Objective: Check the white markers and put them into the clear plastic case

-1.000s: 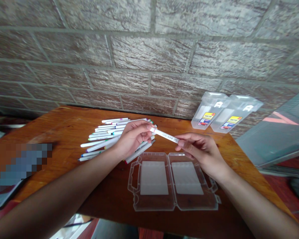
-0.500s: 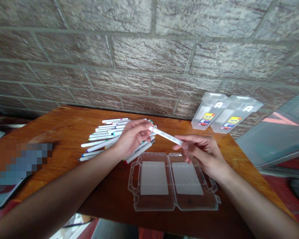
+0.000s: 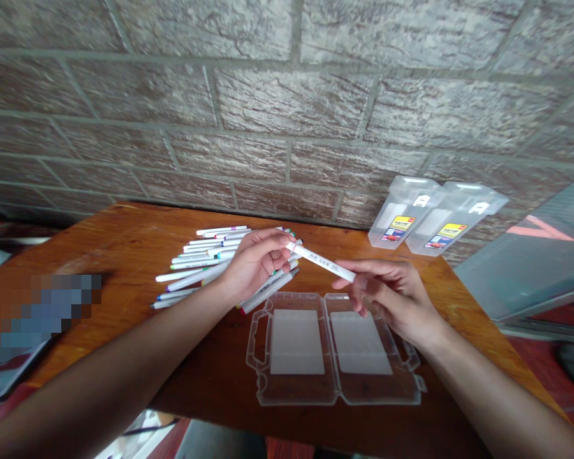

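A white marker (image 3: 321, 261) with small dark print is held above the table between both my hands. My left hand (image 3: 261, 262) pinches its left end, and the fingertips of my right hand (image 3: 387, 290) grip the right end. Under and behind my left hand lies a loose pile of white markers (image 3: 186, 277) with variously coloured ends, partly covered by the hand. Below the held marker, a clear plastic case (image 3: 337, 389) lies unfolded flat, with a white sheet in each half. My right hand hides part of the case's upper right corner.
Two clear plastic containers (image 3: 402, 210) with yellow labels stand at the table's back right. A stone-block wall (image 3: 287, 102) rises behind the wooden table (image 3: 119, 255). At the left edge is a device with a blurred-out screen (image 3: 33, 325).
The held marker seems to have turned slightly, as its print looks different. Both hands stay in nearly the same place.
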Available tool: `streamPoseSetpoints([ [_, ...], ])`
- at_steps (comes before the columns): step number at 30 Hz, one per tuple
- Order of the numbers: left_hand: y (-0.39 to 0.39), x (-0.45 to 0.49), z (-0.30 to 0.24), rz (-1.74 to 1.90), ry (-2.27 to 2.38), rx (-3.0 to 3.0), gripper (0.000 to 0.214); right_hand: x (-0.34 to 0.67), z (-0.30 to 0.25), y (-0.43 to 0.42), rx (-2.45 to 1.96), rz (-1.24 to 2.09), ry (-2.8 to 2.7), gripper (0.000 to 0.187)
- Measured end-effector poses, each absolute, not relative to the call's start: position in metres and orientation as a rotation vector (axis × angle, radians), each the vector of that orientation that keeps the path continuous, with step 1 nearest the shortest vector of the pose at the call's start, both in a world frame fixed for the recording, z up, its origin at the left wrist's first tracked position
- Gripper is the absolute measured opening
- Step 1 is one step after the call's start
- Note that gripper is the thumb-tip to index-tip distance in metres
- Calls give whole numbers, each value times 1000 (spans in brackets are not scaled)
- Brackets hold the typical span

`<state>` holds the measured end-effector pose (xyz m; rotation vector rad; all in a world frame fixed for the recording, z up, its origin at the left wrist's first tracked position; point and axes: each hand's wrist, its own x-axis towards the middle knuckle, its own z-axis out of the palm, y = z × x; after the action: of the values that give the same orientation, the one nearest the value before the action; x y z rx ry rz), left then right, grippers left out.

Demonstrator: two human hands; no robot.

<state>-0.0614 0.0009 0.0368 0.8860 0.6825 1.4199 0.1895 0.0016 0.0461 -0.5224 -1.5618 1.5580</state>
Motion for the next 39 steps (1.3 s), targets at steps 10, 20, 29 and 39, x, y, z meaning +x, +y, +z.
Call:
streamPoseSetpoints([
  [10, 2, -62, 35, 1403, 667, 894, 12, 190, 46, 1, -494, 1590, -1548, 27],
  [20, 1, -62, 36, 1397, 682, 887, 15, 190, 47, 1, -485, 1601, -1539, 31],
  [29, 1, -62, 37, 1394, 671, 878, 15, 191, 48, 0, -524, 1596, -1531, 31],
  [39, 3, -63, 36, 1406, 678, 865, 17, 190, 46, 1, -550, 1608, -1505, 28],
])
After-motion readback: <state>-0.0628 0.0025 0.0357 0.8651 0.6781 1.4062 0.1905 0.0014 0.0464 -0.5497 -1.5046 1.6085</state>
